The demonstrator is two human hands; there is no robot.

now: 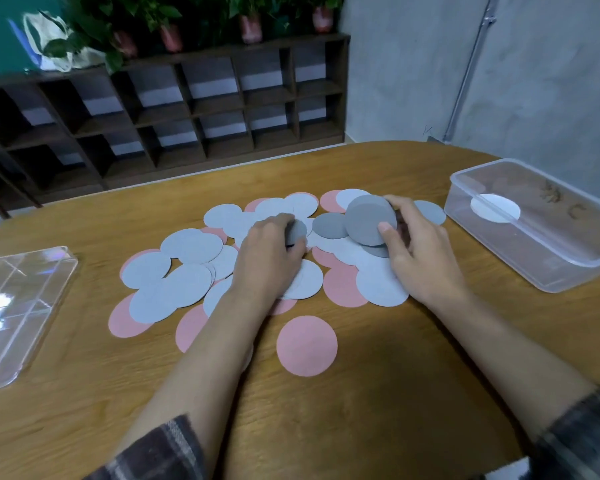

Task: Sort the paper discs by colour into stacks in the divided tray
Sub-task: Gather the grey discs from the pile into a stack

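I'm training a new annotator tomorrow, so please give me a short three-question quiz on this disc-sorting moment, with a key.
1. True or false: a stack of pink discs already sits in the divided tray.
2. Which colour of disc does the right hand hold? A) pink B) dark grey C) white
3. Fill in: the lone pink disc lies on the table between the person's two ____.
Key: 1 false, the part of the tray in view shows no discs; 2 B, the dark grey disc; 3 forearms.
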